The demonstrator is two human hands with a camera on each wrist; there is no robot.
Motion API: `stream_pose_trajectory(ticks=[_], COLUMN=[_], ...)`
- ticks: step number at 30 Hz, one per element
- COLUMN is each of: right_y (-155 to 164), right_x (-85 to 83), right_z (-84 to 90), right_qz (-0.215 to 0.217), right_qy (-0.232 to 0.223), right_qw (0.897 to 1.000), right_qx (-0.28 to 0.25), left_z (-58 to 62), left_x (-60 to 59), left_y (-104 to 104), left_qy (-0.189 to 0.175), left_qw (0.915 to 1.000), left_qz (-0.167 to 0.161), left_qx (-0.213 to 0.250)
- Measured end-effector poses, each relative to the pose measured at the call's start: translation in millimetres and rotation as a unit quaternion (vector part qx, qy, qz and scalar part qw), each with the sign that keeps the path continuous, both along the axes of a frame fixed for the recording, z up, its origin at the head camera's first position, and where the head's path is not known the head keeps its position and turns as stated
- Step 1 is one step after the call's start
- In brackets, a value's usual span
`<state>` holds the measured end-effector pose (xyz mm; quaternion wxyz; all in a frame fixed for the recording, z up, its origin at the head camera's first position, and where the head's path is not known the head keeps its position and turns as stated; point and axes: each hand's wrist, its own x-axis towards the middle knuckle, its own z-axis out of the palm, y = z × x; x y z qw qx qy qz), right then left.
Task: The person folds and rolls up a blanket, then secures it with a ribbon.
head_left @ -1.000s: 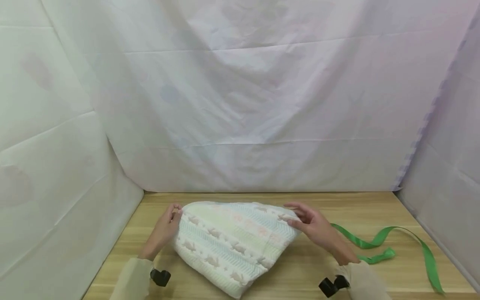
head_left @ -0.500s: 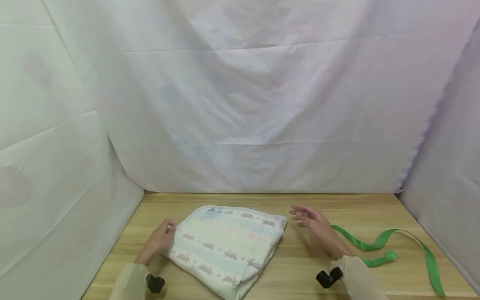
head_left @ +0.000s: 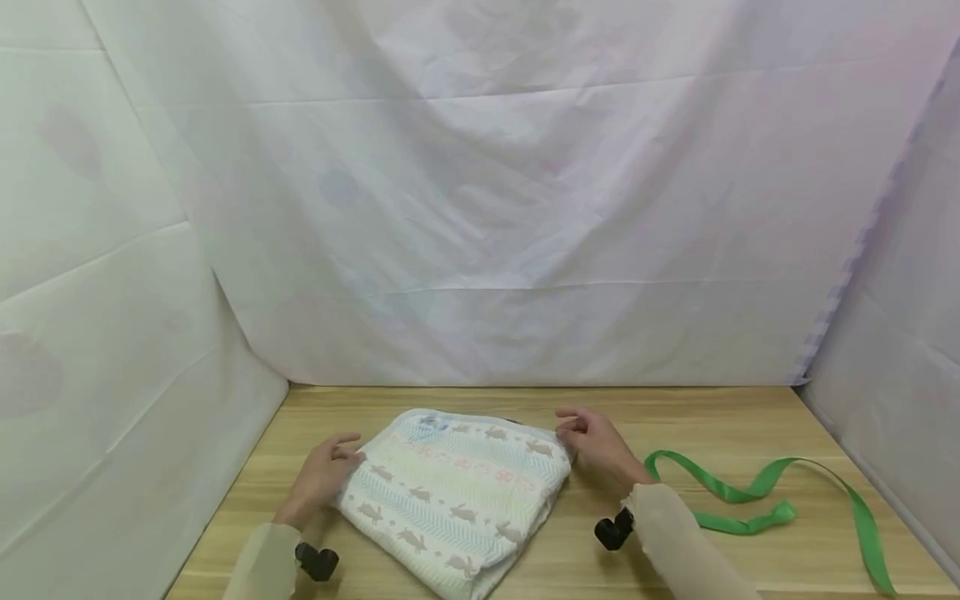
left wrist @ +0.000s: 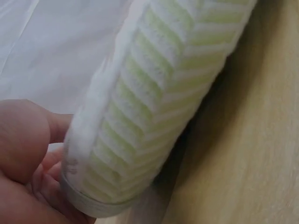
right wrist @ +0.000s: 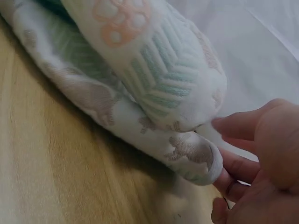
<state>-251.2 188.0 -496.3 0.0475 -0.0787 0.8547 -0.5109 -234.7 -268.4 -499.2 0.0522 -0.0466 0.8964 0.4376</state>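
A folded blanket (head_left: 457, 492) with rabbits, pink flowers and pale green and blue zigzag bands lies at an angle on the wooden table. My left hand (head_left: 322, 479) is at its left corner; in the left wrist view the thumb (left wrist: 58, 127) meets the rounded end, fingers tucked behind and below. At the right corner, my right hand (head_left: 597, 446) pinches the fabric. The right wrist view shows its thumb (right wrist: 233, 126) against the upper fold and its fingers (right wrist: 238, 168) under the lower layer. Between those layers is a gap.
A long green ribbon (head_left: 765, 483) lies in curves on the table (head_left: 735, 417), right of the right forearm. White sheets (head_left: 480, 208) hang behind and along both sides of the table. Each wrist carries a small black camera (head_left: 615, 529).
The blanket came down flatter onto the table as the right hand let go and drew off to the right. That hand has since moved left, back to the right corner. The left hand moved slightly rightward.
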Motion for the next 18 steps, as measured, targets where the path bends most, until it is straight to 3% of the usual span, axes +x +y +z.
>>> stream_pose_trajectory(ticks=[5, 8, 13, 18], right_y=[6, 14, 33, 60], right_x=[5.8, 10.9, 21.6, 39.5], right_z=[6.7, 11.8, 22.7, 32.2], right_qz=[0.012, 0.019, -0.004, -0.047], right_qy=[-0.019, -0.008, 0.046, 0.047], right_qw=[1.000, 1.000, 0.999, 0.997], right_qx=[0.010, 0.008, 0.001, 0.040], left_z=[7.2, 15.6, 25.1, 25.1], left_x=[-1.0, -0.5, 0.1, -0.1], left_y=[-5, -8, -16, -24], left_qy=[0.031, 0.047, 0.055, 0.055], left_qw=[0.9991, 0.9976, 0.9927, 0.9859], left_qz=[0.026, 0.046, 0.102, 0.155], left_qx=[0.016, 0.022, 0.035, 0.030])
